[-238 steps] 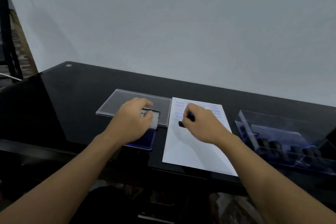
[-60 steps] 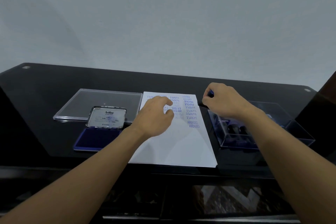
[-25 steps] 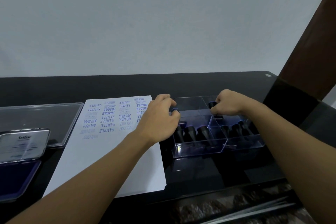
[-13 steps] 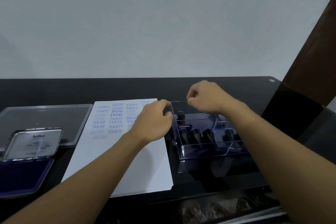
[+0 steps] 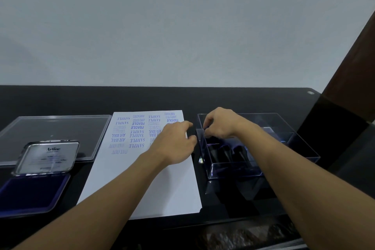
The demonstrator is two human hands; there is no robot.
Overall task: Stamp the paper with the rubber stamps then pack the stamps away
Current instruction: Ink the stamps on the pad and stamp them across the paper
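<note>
The white paper [image 5: 142, 178] lies mid-table, its far half covered in blue stamped words. Right of it stands a clear plastic box [image 5: 284, 160] with several black rubber stamps [image 5: 225, 153] lying in its front left compartment. My right hand [image 5: 221, 124] reaches over the box's rear left corner, and its curled fingertips pinch the top of a black stamp [image 5: 211, 139] standing inside. My left hand [image 5: 174, 144] hovers over the paper's right edge beside the box wall, fingers loosely spread and holding nothing.
An open blue ink pad [image 5: 34, 195] with its metal lid [image 5: 48, 156] raised sits at the front left. The box's clear flat lid [image 5: 56, 132] lies behind it. The black glass table [image 5: 243, 99] ends at the right against a dark brown panel [image 5: 355, 67].
My right hand has dropped from above the box onto the stamp in the rear left compartment. My left hand has drawn back a little from the box wall and opened.
</note>
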